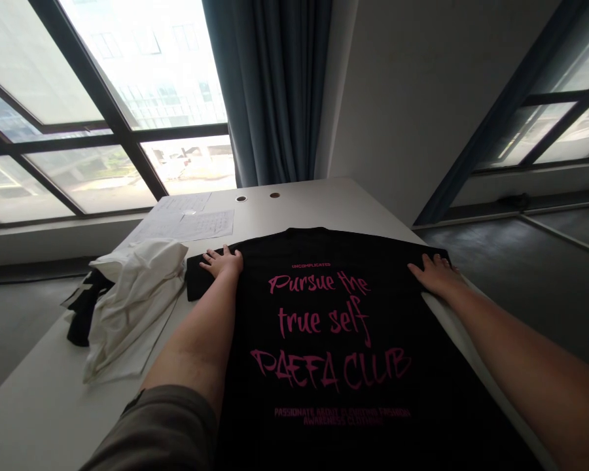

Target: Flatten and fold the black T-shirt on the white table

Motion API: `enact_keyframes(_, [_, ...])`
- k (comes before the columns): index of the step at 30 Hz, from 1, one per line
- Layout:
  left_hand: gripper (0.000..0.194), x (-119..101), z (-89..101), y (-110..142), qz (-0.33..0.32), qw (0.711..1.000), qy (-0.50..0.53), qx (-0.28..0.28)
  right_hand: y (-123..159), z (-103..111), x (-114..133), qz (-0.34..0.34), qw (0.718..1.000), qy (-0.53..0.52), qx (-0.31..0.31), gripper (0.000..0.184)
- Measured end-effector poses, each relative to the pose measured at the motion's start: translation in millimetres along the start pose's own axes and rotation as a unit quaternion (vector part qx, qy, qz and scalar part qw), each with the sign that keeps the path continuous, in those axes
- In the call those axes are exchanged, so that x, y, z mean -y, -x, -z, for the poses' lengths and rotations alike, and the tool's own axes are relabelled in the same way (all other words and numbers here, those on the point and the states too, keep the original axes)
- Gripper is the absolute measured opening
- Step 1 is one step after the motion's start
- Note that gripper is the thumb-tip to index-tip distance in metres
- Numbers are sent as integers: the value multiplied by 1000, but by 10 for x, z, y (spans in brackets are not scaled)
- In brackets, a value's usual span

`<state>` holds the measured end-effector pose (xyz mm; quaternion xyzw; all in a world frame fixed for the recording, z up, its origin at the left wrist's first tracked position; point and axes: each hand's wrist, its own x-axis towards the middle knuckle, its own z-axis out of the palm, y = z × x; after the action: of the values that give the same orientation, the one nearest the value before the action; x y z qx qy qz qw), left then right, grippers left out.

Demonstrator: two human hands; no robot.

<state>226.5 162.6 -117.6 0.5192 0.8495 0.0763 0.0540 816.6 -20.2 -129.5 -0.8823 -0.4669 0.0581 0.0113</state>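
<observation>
A black T-shirt [334, 252] with pink lettering lies spread flat on the white table, its collar toward the far end and its sleeves out to both sides. My left hand [223, 263] rests on the left sleeve near the shoulder, fingers spread and palm down. On the right sleeve, close to its outer end, my right hand [436, 275] lies flat with the fingers apart. Neither hand grips the cloth. The shirt's lower hem runs out of view at the bottom.
Crumpled white and black garments [137, 288] are piled left of the T-shirt. Paper sheets [203, 224] lie at the far left of the white table [324, 203], near two round cable holes. Beyond stand windows, a blue curtain [275, 91] and a wall.
</observation>
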Motion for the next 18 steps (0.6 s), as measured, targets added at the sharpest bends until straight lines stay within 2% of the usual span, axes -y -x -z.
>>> enact_keyframes(4, [69, 2, 19, 23, -6, 1000, 2, -4, 102, -7, 62, 8, 999, 41, -33, 90])
enact_keyframes(7, [69, 2, 27, 31, -3, 1000, 2, -3, 204, 20, 62, 23, 998, 56, -34, 93])
enact_keyframes(9, [69, 3, 27, 33, -2, 1000, 2, -4, 296, 54, 35, 39, 996, 58, -45, 87])
enact_keyframes(11, [68, 4, 24, 32, -3, 1000, 2, -6, 410, 98, -2, 44, 993, 66, -86, 73])
enact_keyframes(14, [68, 5, 12, 25, -6, 1000, -1, -9, 570, 171, -50, 2, 986, 81, -146, 60])
enact_keyframes(16, [68, 4, 3, 17, -3, 1000, -2, -9, 620, 216, -78, -32, 987, 79, -139, 58])
enact_keyframes(18, [69, 2, -3, 10, 1, 1000, -2, -8, 603, 248, -112, -63, 991, 62, -103, 59])
